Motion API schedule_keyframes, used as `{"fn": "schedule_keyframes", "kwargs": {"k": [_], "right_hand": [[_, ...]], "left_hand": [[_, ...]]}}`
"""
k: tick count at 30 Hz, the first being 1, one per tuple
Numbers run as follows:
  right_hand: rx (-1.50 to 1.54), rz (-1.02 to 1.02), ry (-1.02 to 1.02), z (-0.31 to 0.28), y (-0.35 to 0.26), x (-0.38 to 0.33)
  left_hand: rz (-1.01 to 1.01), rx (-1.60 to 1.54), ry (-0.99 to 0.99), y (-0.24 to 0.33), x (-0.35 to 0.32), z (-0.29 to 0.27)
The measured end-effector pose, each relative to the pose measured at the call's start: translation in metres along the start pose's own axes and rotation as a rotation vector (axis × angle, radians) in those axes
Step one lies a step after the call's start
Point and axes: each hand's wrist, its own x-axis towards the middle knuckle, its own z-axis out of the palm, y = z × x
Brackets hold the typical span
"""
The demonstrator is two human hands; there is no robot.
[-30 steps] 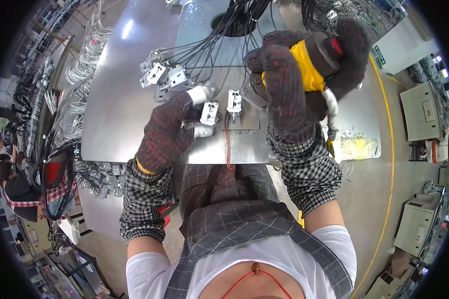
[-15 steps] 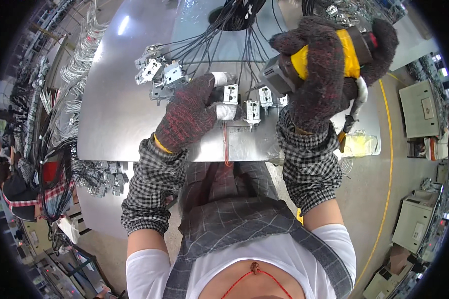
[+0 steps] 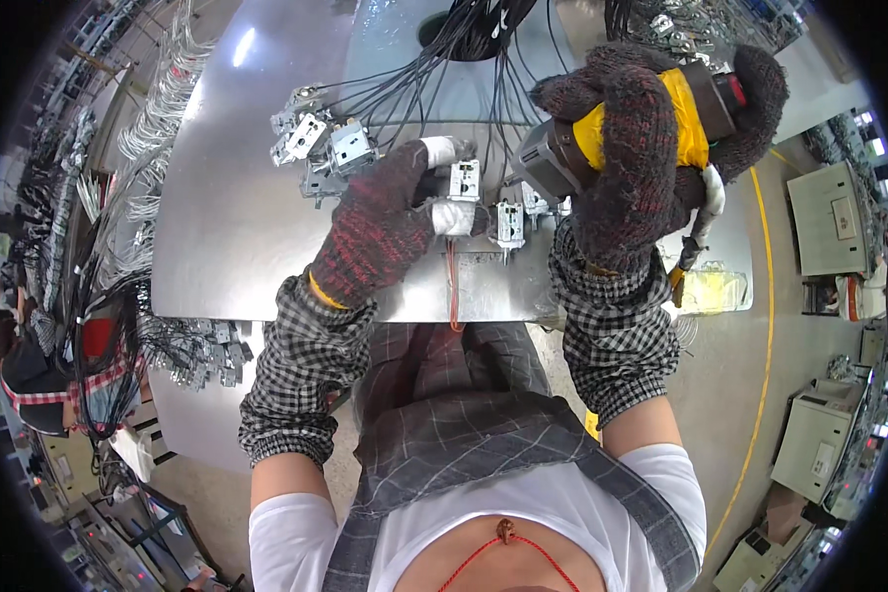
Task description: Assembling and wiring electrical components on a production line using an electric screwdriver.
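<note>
My left hand [image 3: 375, 222], in a dark red-flecked knit glove with white-taped fingertips, pinches a small silver-white metal switch unit [image 3: 465, 181] between thumb and finger. In my right hand [image 3: 631, 148], also gloved, is a bulky black hand-held tool [image 3: 551, 161] banded with yellow tape; its grey-faced end points left toward the pinched unit, with a gap between them. A similar metal unit [image 3: 509, 226] lies just right of my left thumb. More units [image 3: 535, 200] sit partly hidden under the tool. Thin black leads run from this group toward the far side.
A shiny metal table [image 3: 227, 227] carries a pile of metal units [image 3: 349, 146] beyond my left hand. Reddish wires [image 3: 453, 286] hang over its near edge. A bundle of black cables [image 3: 464, 35] lies at the far side. Hanging wire bunches [image 3: 163, 128] and another person [image 3: 44, 380] are at left.
My left hand and the pinched unit have shifted slightly right and away from me. The tool's front end has tilted a little and dipped nearer. The loose units moved slightly right.
</note>
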Motion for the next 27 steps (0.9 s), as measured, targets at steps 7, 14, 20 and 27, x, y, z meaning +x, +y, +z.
{"fn": "schedule_keyframes", "kwargs": {"k": [7,14,20,27], "right_hand": [[-0.070,0.103,0.011,-0.002,-0.001,-0.009],[-0.145,0.186,0.038,-0.011,-0.002,-0.017],[-0.438,-0.095,-0.190,-0.005,0.003,-0.011],[0.097,0.045,-0.040,-0.026,0.026,-0.009]], "left_hand": [[0.040,0.364,-0.045,-0.004,0.003,0.001],[0.237,0.740,0.015,0.022,-0.004,0.004],[0.304,1.442,-0.286,0.023,-0.027,-0.014],[0.338,1.632,-0.504,0.038,-0.020,-0.010]]}}
